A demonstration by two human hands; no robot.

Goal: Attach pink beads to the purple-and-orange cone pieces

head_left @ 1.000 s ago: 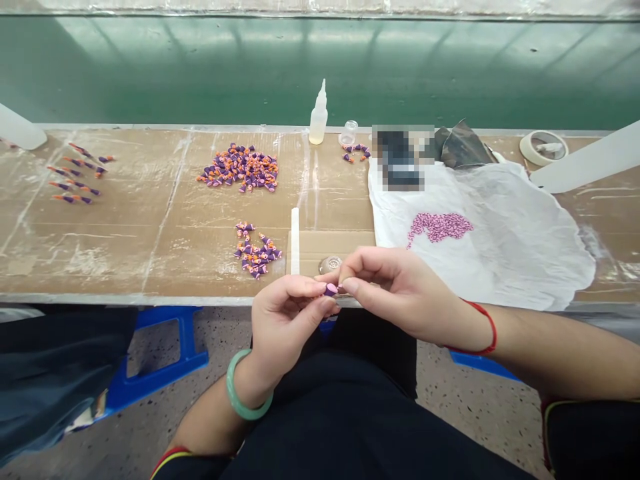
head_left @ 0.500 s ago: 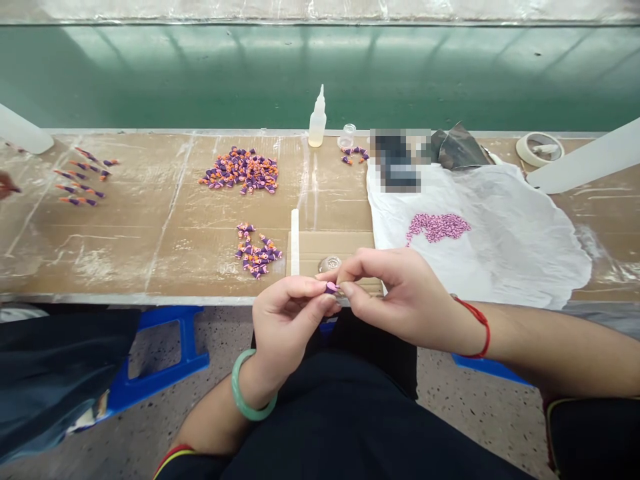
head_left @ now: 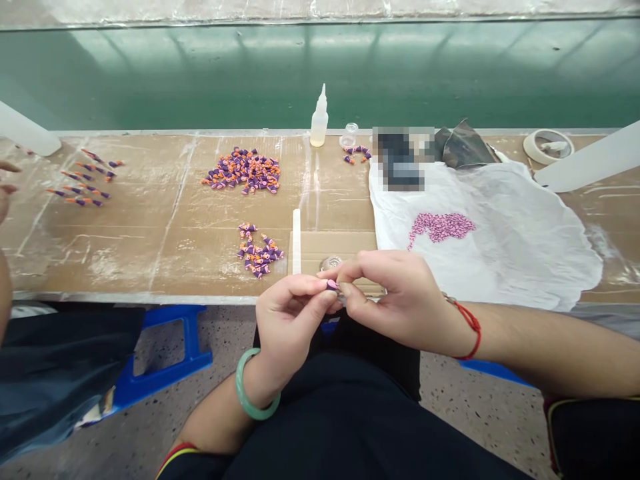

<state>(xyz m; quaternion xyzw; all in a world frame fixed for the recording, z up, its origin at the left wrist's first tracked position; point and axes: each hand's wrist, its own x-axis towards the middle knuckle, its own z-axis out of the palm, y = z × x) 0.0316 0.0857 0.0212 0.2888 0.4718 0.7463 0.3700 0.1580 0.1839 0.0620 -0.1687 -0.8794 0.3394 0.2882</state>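
**Pinching a small purple piece (head_left: 331, 285) between both hands at the desk (head_left: 150, 253) edge**

I watch through the head camera. The left hand (head_left: 287, 320) and the right hand (head_left: 395, 297) meet just in front of the near edge of the desk, above the lap. Both grasp the small purple piece. The fingers (head_left: 305, 287) of each hand close on it from opposite sides, thumb against forefinger, and the other fingers are curled back. I judge the grip is this fine because the piece is tiny, and fingertips alone can hold it without hiding it.

A small heap of purple-and-orange pieces (head_left: 259, 251) lies close by on the desk, just left of a white stick (head_left: 296, 240). I take its nearness as a matter of short reach. A larger heap (head_left: 243, 170) sits further back. Beyond that heap a squeeze bottle (head_left: 319, 120) stands upright near the far edge, with a small clear jar (head_left: 349, 135) beside it.

To the right a white sheet (head_left: 500, 253) is spread out with a patch of pink beads (head_left: 440, 227) on it. I think the sheet is there so the beads show up and do not scatter. A tape roll (head_left: 546, 145) rests at the far right.

At the far left, longer purple-and-orange pieces are laid in a row (head_left: 83, 181), near another person's hand (head_left: 6, 187) at the edge of the view. A round glass thing (head_left: 330, 262) sits partly hidden behind the fingertips, and I cannot tell what it is.
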